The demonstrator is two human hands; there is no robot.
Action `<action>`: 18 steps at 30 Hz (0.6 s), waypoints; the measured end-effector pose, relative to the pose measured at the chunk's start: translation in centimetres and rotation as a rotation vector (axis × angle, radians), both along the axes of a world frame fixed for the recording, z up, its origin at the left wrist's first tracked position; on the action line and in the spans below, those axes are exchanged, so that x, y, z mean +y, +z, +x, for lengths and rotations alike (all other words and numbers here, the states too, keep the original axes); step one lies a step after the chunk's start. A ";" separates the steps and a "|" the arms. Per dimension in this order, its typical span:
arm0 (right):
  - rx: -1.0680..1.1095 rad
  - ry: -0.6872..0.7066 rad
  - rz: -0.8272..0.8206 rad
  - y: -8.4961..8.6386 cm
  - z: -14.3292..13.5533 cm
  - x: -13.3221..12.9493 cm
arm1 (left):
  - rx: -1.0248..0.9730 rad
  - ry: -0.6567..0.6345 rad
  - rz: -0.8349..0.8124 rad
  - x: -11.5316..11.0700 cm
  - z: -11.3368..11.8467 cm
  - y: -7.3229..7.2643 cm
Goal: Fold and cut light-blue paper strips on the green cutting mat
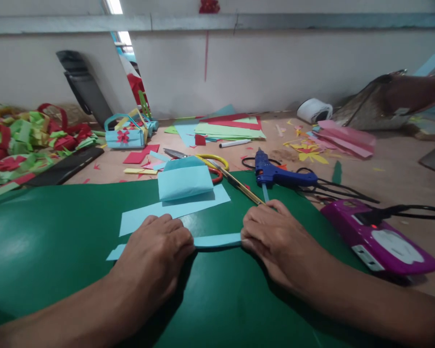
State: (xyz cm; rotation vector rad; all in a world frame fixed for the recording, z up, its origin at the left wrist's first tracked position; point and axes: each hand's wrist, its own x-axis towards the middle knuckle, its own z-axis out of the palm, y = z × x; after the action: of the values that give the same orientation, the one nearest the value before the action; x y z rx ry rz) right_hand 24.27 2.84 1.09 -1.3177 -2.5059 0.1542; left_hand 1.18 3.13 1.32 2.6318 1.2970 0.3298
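Observation:
A narrow light-blue paper strip (pixel 218 241) stretches level between my two hands, just over the green mat. My left hand (pixel 158 246) is closed on it, and its loose end sticks out to the left past that hand. On the right, my right hand (pixel 271 237) pinches the strip's other end with curled fingers. Behind them a folded light-blue paper piece (pixel 184 182), like a small pouch, rests partly on a flat light-blue sheet (pixel 139 217). Scissors (pixel 223 164) with yellow and red handles lie partly hidden behind the folded piece.
The green mat (pixel 58 251) covers the near table. A gold cutter (pixel 252 194), blue glue gun (pixel 286 175) and purple power strip (pixel 380 237) with cables lie to the right. Farther back are a small blue paper bag (pixel 124 138), a marker (pixel 235 143) and coloured paper sheets (pixel 232 128).

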 end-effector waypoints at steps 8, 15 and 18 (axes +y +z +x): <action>0.012 -0.059 -0.111 0.8 -0.6 -0.3 | -0.057 0.086 -0.133 0.2 -0.6 0.3; 0.023 -0.078 -0.098 0.7 -0.7 0.2 | 0.064 0.089 -0.207 1.0 -0.9 0.9; 0.000 -0.082 -0.067 0.8 -0.7 0.3 | 0.135 0.086 -0.220 1.2 -0.7 1.2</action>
State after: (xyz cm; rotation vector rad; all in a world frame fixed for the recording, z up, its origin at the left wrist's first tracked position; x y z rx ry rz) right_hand 23.55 3.14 1.86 -1.4441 -2.4612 0.2219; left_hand 0.47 4.32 2.56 2.4542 1.4026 0.0187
